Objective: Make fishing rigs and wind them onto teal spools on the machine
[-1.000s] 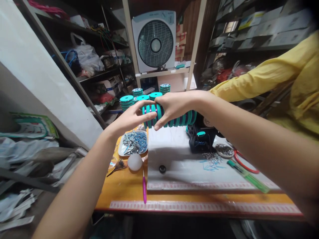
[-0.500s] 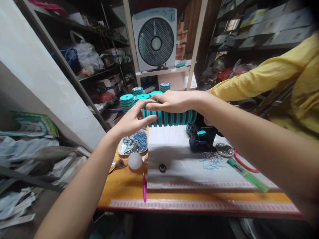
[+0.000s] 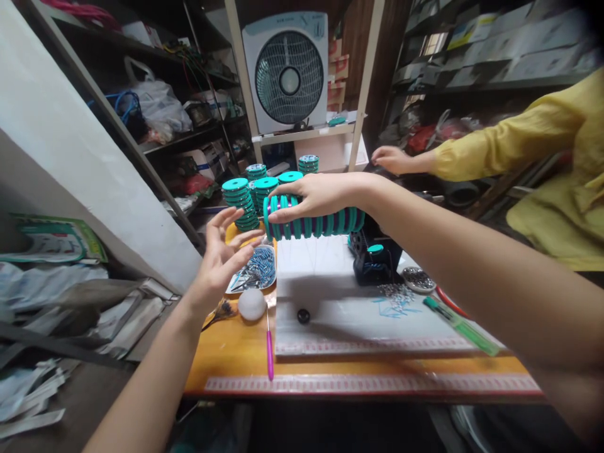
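Observation:
A long row of teal discs with dark purple bands between them [image 3: 314, 224] lies sideways above the white board [image 3: 330, 340]. My right hand [image 3: 318, 195] is over its left part, thumb along the near side, the other fingers hidden behind; I take it as gripping the row. Just left of the row's end, my left hand [image 3: 224, 251] is open, fingers spread, with nothing in it. Behind the hands stand several upright stacks of teal discs [image 3: 236, 200]. Partly behind the row's right end is a black device [image 3: 375, 261] with a teal disc on it.
A white tray of blue and silver pieces [image 3: 257, 270], a white ball [image 3: 251, 305] and a purple-handled tool [image 3: 269, 352] lie at left. Right are a dish of metal bits [image 3: 418, 280] and a green cutter [image 3: 465, 330]. A co-worker's hand [image 3: 394, 159] reaches in behind; a fan [image 3: 290, 80] stands farther back.
My left hand has come off the row's left end, moved left and opened. The right hand stays on the row. The co-worker's hand has come into sight beyond my right forearm.

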A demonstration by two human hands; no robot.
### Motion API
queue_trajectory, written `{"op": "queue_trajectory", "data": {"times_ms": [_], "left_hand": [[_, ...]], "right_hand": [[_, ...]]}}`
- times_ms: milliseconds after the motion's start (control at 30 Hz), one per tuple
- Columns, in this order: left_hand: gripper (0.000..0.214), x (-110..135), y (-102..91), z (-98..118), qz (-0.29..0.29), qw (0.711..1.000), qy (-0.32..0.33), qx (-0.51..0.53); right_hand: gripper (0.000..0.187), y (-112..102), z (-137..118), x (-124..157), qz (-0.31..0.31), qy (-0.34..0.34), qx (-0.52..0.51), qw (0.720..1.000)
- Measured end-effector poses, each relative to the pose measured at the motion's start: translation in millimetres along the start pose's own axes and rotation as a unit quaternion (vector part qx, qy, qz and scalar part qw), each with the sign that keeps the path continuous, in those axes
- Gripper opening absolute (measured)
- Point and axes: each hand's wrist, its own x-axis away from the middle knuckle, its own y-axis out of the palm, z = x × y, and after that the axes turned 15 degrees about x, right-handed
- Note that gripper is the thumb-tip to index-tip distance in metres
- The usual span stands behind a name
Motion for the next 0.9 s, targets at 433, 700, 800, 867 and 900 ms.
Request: {"op": "queue_trajectory", "data": {"times_ms": [433,700,800,867,900], "left_hand": [[0.044,-39,24.7,12,-0.021,0.884,0.23,-0.407],[0.105,-87,31.4,-10,-0.132,0.908,0.236,-0.321],[0.102,-82,34.1,-3,-0.147,0.916,0.204,-0.312],[0.076,-81,36.0,2,-0.172,0.918,0.177,-0.311],[0.061,-81,37.3,4,-0.176,0.919,0.167,-0.312]], "right_hand": [[0.087,-2,0,3,-0.008,-0.001,0.004,1.0],[0.071,-8,7,9,0.01,-0.04,-0.06,0.997],[0.064,-18,16,24,0.072,0.007,-0.069,0.995],[0.061,-19,23,35,0.088,0.054,-0.018,0.995],[0.06,-17,26,39,0.077,0.063,0.006,0.995]]}}
